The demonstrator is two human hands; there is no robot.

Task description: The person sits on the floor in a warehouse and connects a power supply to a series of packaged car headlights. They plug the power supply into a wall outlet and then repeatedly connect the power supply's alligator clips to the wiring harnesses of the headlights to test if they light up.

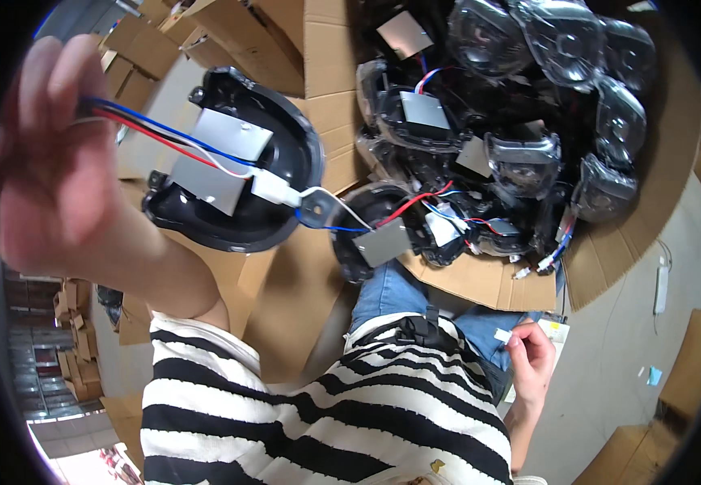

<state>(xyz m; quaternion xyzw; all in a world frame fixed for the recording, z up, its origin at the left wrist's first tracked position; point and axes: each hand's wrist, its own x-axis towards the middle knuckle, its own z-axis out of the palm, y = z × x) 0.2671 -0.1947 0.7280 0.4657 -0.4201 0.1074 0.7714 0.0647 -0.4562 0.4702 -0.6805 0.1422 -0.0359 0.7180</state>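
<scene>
My left hand (67, 162) is raised close at the upper left, its fingers curled around the end of a bundle of red, blue, white and black wires (164, 137). Beside it is a black curved plastic lamp-like housing (294, 145) with a silver plate (217, 153) on its back. The wires cross the plate to a white connector (275, 187). More wires lead from there towards a second black housing (350, 255) with a grey plate at the carton's near edge. Low on the right, my right hand (532, 364) pinches a small white piece (502, 334) between thumb and fingertips.
A large open carton (641, 218) at the upper right holds several similar black housings, some in clear plastic wrap (561, 40), with loose wires and connectors. Cardboard boxes (245, 36) stand at the upper left and lower right. A white power strip (661, 289) lies on the floor.
</scene>
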